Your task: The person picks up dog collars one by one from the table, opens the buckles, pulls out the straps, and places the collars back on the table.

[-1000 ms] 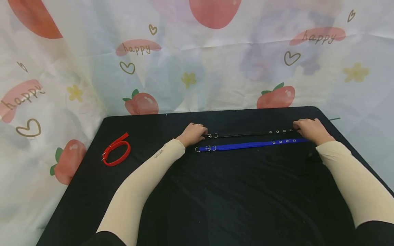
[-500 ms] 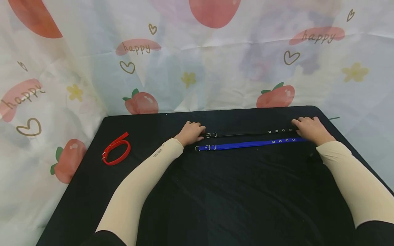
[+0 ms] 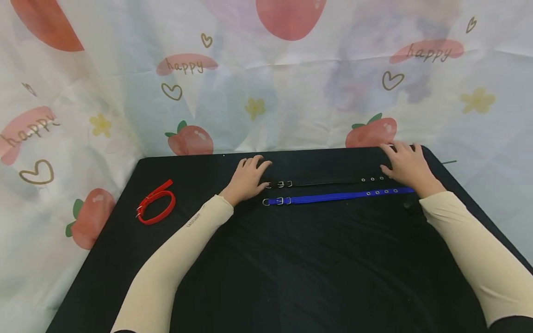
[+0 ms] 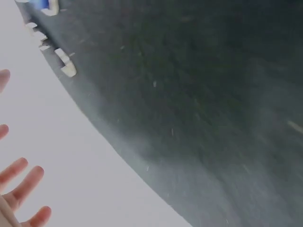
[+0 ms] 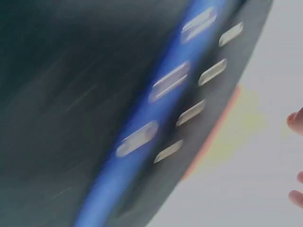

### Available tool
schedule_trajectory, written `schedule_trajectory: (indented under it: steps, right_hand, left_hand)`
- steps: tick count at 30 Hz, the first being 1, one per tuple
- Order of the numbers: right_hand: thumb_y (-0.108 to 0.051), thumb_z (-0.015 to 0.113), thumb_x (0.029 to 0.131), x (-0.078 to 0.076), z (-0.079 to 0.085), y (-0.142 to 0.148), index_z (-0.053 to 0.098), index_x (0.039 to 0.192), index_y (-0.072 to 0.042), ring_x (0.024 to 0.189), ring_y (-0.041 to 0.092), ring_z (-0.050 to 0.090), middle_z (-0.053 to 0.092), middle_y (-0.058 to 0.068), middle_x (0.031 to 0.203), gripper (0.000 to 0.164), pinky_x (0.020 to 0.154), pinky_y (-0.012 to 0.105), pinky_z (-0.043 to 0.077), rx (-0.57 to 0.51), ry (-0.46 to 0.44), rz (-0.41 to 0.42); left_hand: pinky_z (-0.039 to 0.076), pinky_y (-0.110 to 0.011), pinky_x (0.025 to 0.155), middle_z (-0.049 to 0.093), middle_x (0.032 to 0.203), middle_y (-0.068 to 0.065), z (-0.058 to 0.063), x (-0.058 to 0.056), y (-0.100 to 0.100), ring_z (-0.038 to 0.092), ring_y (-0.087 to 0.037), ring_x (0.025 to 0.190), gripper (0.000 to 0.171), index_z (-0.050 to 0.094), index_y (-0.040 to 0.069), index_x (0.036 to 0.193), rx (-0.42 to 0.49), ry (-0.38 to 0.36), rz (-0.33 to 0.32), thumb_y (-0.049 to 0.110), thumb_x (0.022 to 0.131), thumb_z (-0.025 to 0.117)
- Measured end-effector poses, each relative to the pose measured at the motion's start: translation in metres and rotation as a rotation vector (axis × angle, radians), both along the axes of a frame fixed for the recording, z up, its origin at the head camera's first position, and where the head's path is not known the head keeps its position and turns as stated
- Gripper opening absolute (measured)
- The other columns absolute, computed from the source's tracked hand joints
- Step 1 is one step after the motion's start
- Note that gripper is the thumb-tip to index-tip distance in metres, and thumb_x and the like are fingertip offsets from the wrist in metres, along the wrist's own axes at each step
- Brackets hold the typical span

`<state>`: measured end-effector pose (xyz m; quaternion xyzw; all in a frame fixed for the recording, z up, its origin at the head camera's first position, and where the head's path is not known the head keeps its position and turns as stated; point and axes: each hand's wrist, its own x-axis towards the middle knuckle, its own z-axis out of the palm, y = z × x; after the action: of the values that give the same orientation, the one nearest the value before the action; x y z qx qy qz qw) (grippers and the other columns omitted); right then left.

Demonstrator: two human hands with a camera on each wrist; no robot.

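A black buckle collar (image 3: 325,183) lies stretched out across the dark table. Parallel to it on the near side is a blue buckle collar (image 3: 325,198), buckle end on the left and metal eyelets on the right. My left hand (image 3: 244,181) is by the black collar's buckle end, fingers spread; whether the thumb touches it I cannot tell. Over the eyelet end of the black collar is my right hand (image 3: 410,167), its fingers apart and holding nothing. It hides the collar's right tip. In the right wrist view the blue collar (image 5: 137,113) is motion-blurred, and fingertips (image 5: 296,122) show at the edge.
A red collar (image 3: 160,217) lies coiled in a loop at the left of the black-covered table (image 3: 316,277). Behind the table's far edge hangs a printed curtain (image 3: 300,101), which also runs along both sides.
Both hands have come away from the black collar's ends and their fingers have spread. The left hand has shifted left, the right hand up and slightly left. The collars stay in place.
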<state>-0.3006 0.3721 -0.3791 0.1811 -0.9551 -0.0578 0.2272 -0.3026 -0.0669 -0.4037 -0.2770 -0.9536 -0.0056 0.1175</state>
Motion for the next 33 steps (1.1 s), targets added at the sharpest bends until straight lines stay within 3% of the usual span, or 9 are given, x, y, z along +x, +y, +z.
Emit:
schedule_trajectory:
  steps: [5,9,18,22,29,33]
  right_hand:
    - [-0.018,0.077,0.070,-0.002,0.025,-0.066,0.051,0.124,-0.002,0.111,0.043,0.050,0.053,0.025,0.120,0.062,0.099,0.067,0.029,-0.073,0.177,0.188]
    - [-0.022,0.076,0.073,-0.003,0.036,-0.121,0.050,0.127,-0.004,0.114,0.040,0.050,0.053,0.024,0.123,0.062,0.099,0.066,0.031,-0.102,0.216,0.286]
    - [-0.029,0.071,0.080,-0.012,0.035,-0.234,0.047,0.132,-0.010,0.120,0.034,0.049,0.053,0.017,0.128,0.060,0.102,0.062,0.033,-0.071,0.168,0.421]
    - [-0.033,0.066,0.084,-0.013,0.031,-0.286,0.045,0.134,-0.013,0.123,0.031,0.048,0.052,0.015,0.131,0.057,0.104,0.060,0.033,-0.042,0.133,0.491]
    - [-0.037,0.060,0.089,-0.004,0.013,-0.368,0.044,0.138,-0.015,0.126,0.025,0.047,0.049,0.011,0.135,0.056,0.108,0.056,0.030,0.015,0.022,0.614]
    - [-0.036,0.060,0.089,0.002,-0.001,-0.407,0.042,0.139,-0.015,0.129,0.023,0.044,0.048,0.008,0.136,0.057,0.110,0.054,0.029,0.050,-0.059,0.670]
  left_hand:
    - [0.028,-0.052,0.110,0.040,0.140,-0.015,0.014,0.022,-0.041,0.042,-0.032,0.128,0.061,0.041,0.017,0.139,0.122,0.095,0.053,0.040,0.087,0.063]
    - [0.027,-0.054,0.108,0.045,0.136,-0.018,0.021,0.040,-0.084,0.043,-0.034,0.125,0.060,0.044,0.014,0.136,0.176,0.141,0.109,0.038,0.085,0.065]
    - [0.026,-0.061,0.104,0.046,0.128,-0.025,0.021,0.072,-0.171,0.041,-0.041,0.119,0.058,0.048,0.007,0.130,0.201,0.189,0.206,0.030,0.081,0.070]
    - [0.026,-0.062,0.101,0.045,0.126,-0.028,0.017,0.085,-0.203,0.038,-0.045,0.117,0.055,0.050,0.004,0.125,0.230,0.177,0.238,0.024,0.080,0.071]
    - [0.030,-0.062,0.097,0.047,0.119,-0.029,0.001,0.103,-0.241,0.039,-0.046,0.112,0.049,0.053,-0.002,0.117,0.247,0.123,0.290,0.020,0.078,0.072]
    - [0.030,-0.062,0.096,0.047,0.117,-0.028,-0.010,0.114,-0.254,0.040,-0.045,0.111,0.046,0.054,-0.002,0.115,0.228,0.042,0.323,0.019,0.078,0.072]
